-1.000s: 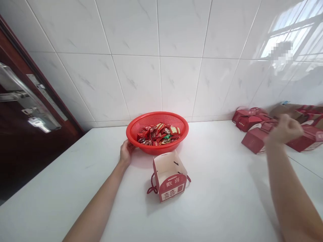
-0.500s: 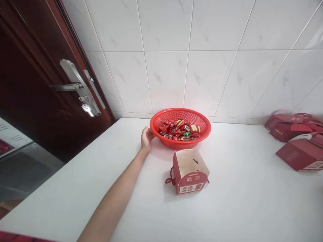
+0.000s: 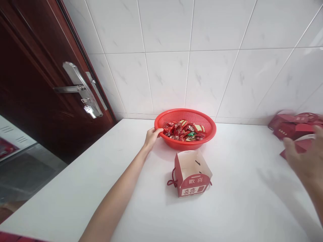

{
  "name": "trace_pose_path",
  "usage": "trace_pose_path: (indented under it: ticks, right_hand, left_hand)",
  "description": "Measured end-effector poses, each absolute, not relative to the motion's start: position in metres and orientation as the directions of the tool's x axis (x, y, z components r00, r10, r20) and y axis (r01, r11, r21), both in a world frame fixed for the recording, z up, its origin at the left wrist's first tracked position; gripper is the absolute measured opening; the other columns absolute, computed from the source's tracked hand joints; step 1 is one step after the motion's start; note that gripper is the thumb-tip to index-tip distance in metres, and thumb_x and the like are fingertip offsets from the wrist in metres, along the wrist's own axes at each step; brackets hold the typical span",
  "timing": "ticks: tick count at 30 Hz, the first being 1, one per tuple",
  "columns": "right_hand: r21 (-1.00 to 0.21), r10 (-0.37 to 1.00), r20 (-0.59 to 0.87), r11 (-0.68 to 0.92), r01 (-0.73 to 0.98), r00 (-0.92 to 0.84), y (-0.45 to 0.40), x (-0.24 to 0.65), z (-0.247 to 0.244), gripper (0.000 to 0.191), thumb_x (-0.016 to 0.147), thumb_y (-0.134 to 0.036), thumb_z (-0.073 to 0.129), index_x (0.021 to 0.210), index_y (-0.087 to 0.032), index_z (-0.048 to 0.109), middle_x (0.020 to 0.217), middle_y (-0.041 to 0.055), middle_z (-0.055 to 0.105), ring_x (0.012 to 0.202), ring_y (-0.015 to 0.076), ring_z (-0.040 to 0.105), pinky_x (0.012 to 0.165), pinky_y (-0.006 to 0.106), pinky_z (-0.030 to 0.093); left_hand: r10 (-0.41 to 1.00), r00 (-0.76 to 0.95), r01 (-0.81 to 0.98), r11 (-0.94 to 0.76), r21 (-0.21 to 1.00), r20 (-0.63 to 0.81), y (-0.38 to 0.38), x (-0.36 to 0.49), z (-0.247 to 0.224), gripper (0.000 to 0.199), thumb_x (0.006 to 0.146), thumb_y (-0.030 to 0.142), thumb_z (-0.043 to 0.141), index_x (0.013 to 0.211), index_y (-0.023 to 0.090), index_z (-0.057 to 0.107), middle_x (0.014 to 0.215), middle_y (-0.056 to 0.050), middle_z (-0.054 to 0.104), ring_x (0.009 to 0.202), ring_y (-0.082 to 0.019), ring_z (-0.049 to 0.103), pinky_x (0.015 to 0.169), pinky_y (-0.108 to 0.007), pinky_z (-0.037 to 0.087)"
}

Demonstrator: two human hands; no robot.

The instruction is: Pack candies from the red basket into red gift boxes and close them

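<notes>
My left hand (image 3: pixel 152 137) grips the left rim of a red plastic basket (image 3: pixel 185 145), thumb over the edge and fingers beneath. Wrapped candies (image 3: pixel 185 130) in red, gold and green lie inside it. In front of the basket stands a red gift box (image 3: pixel 194 181) with its top open, pale inner walls and a dark red cord tied at the side. My right hand (image 3: pixel 304 156), blurred, is at the right edge with fingers spread, in front of several red boxes (image 3: pixel 290 129). Whether it touches them I cannot tell.
Everything stands on a white table (image 3: pixel 234 208) pushed against a tiled wall (image 3: pixel 212 77). To the left is a dark red door (image 3: pixel 32 67) with a metal handle (image 3: pixel 68 89) and keys (image 3: pixel 89 110) in its lock.
My right hand has come into view at the right, over the red boxes. My left thumb now lies over the basket's rim. The basket has shifted slightly right in the picture, along with the box.
</notes>
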State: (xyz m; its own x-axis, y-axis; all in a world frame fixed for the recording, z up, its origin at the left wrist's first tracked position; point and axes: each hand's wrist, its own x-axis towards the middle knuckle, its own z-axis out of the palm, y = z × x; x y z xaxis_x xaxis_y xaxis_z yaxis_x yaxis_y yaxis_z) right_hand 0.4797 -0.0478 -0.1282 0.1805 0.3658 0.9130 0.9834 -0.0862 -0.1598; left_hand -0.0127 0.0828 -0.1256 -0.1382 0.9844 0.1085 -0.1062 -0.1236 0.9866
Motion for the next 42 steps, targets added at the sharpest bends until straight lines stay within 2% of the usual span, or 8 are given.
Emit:
trace_pose_path:
  ticks: [6,8,12,20,28,32,36,42]
  right_hand:
    - [-0.205,0.716,0.688,0.344,0.916,-0.115,-0.012,0.37,-0.14,0.067,0.097,-0.056,0.054,0.156,-0.029,0.038,0.169,0.0184,0.027,0.154,0.0382,0.031,0.114,0.055,0.038]
    - [-0.188,0.706,0.674,0.446,0.875,-0.216,-0.002,0.354,-0.152,0.057,0.095,-0.056,0.057,0.144,-0.028,0.051,0.166,0.0176,0.033,0.151,0.039,0.036,0.114,0.056,0.037]
    - [-0.189,0.616,0.775,0.44,0.878,-0.142,0.013,0.359,-0.17,0.031,0.096,-0.052,0.056,0.108,-0.025,0.064,0.132,0.0159,0.066,0.127,0.0371,0.059,0.104,0.054,0.042]
    - [-0.085,0.53,0.837,0.368,0.926,-0.134,0.009,0.338,-0.17,0.018,0.095,-0.039,0.057,0.103,-0.024,0.06,0.111,0.0113,0.071,0.112,0.033,0.063,0.104,0.052,0.039]
    - [-0.098,0.501,0.85,0.453,0.886,-0.162,0.01,0.31,-0.164,0.015,0.093,-0.038,0.062,0.098,-0.025,0.059,0.101,0.0085,0.069,0.101,0.031,0.063,0.114,0.059,0.031]
    - [-0.127,0.509,0.818,0.614,0.779,-0.268,0.003,0.304,-0.147,0.023,0.095,-0.036,0.062,0.114,-0.023,0.06,0.118,0.0125,0.069,0.114,0.0319,0.062,0.109,0.056,0.04]
    - [-0.154,0.493,0.772,0.757,0.635,-0.401,-0.009,0.287,-0.126,0.027,0.097,-0.026,0.058,0.124,-0.022,0.059,0.128,0.0141,0.067,0.118,0.0298,0.063,0.105,0.051,0.046]
    - [-0.474,0.61,0.667,0.79,0.389,-0.427,-0.02,0.272,-0.091,0.026,0.1,-0.036,0.059,0.123,-0.024,0.064,0.126,0.012,0.069,0.12,0.0266,0.065,0.099,0.043,0.054]
  left_hand:
    - [0.989,0.105,-0.054,-0.094,0.994,0.1,0.066,0.026,-0.128,0.049,0.059,0.058,0.085,0.075,0.015,0.069,0.076,-0.004,0.07,0.075,-0.018,0.062,0.074,-0.032,0.049]
    - [0.973,0.215,-0.045,-0.074,0.996,0.082,0.058,0.037,-0.129,0.055,0.061,0.062,0.084,0.083,0.014,0.071,0.085,-0.007,0.074,0.083,-0.022,0.066,0.08,-0.035,0.051]
    - [0.924,0.38,-0.008,-0.032,0.999,0.033,0.051,0.044,-0.129,0.063,0.063,0.067,0.082,0.096,0.014,0.073,0.097,-0.01,0.076,0.094,-0.026,0.07,0.088,-0.038,0.052]
    - [0.86,0.503,0.187,-0.014,0.982,-0.084,0.062,0.016,-0.104,0.066,0.072,0.08,0.067,0.072,0.014,0.076,0.084,-0.011,0.077,0.081,-0.023,0.069,0.086,-0.038,0.053]
    - [0.767,0.641,0.248,-0.228,0.942,0.017,0.043,-0.005,-0.051,0.036,0.077,0.054,0.077,0.081,0.019,0.075,0.086,-0.004,0.072,0.088,-0.019,0.064,0.089,-0.032,0.049]
    - [0.592,0.794,0.423,-0.377,0.824,-0.137,0.023,0.001,-0.023,0.032,0.078,0.043,0.078,0.102,0.022,0.073,0.11,-0.004,0.072,0.105,-0.022,0.064,0.092,-0.031,0.049]
    - [0.583,0.779,0.553,-0.47,0.688,-0.229,0.01,0.012,-0.014,0.026,0.076,0.042,0.078,0.086,0.022,0.066,0.098,0.0,0.069,0.098,-0.021,0.061,0.086,-0.029,0.047]
    - [0.596,0.794,0.488,-0.509,0.709,-0.12,0.01,0.021,-0.027,0.009,0.073,0.015,0.056,0.068,0.022,0.055,0.075,0.002,0.061,0.073,-0.017,0.059,0.067,-0.027,0.046]
